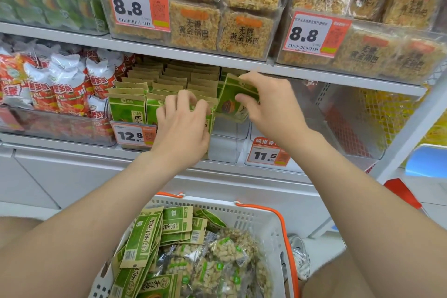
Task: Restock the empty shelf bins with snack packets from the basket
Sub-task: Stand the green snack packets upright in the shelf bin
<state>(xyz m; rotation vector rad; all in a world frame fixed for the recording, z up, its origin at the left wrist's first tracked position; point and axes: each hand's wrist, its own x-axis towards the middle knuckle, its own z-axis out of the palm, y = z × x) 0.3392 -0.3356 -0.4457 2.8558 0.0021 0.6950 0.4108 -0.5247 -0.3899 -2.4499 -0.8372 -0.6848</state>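
Stocking the snack shelf, left to right: red-and-white bags (60, 89) fill one clear bin, under the first 8.8 tag (137, 7) on the shelf above. Next, green packets (127, 109) stand upright in rows behind one 12.8 tag (131, 135). My left hand (181, 128) is in among those rows, fingers curled over the top edges of the front packets. Just right of them, my right hand (273, 109) pinches a single packet (232, 101) (tilted, with a seed pictured on its face), holding it under the upper shelf's edge and above a bare clear compartment (227, 150). One 11.5 tag (266, 155) hangs on the bin beside that. Below my two arms sits one white basket (263, 219) with two orange handles (287, 237). It holds loose green packs (145, 237) and clear peanut bags (225, 249), too jumbled to count. At upper right, the second 8.8 tag (312, 34) fronts golden rice-crust packs (377, 53).
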